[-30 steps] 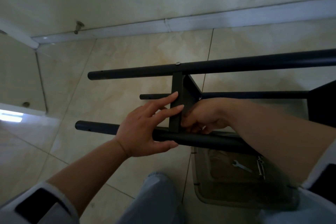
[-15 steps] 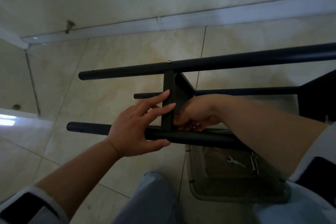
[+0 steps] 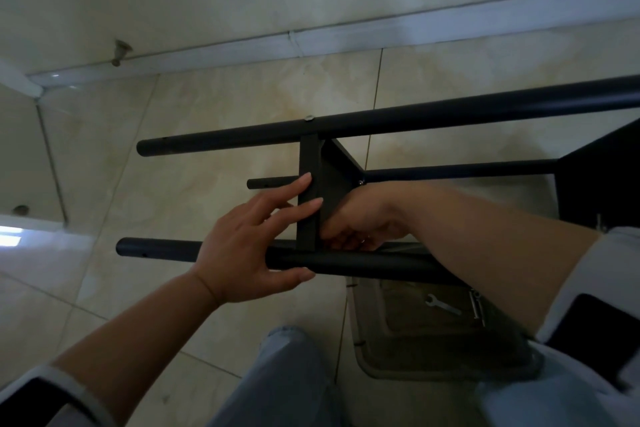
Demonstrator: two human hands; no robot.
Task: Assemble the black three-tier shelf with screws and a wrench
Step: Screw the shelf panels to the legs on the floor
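Shelf (image 3: 311, 191) panel edge touches left hand (image 3: 242, 246) fingertips, thumb under pole (image 3: 346, 263).

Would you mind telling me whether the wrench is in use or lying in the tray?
Lying in the tray: the wrench rests there, with neither hand touching it.

beige tiled floor (image 3: 214, 135), white baseboard (image 3: 381, 35)
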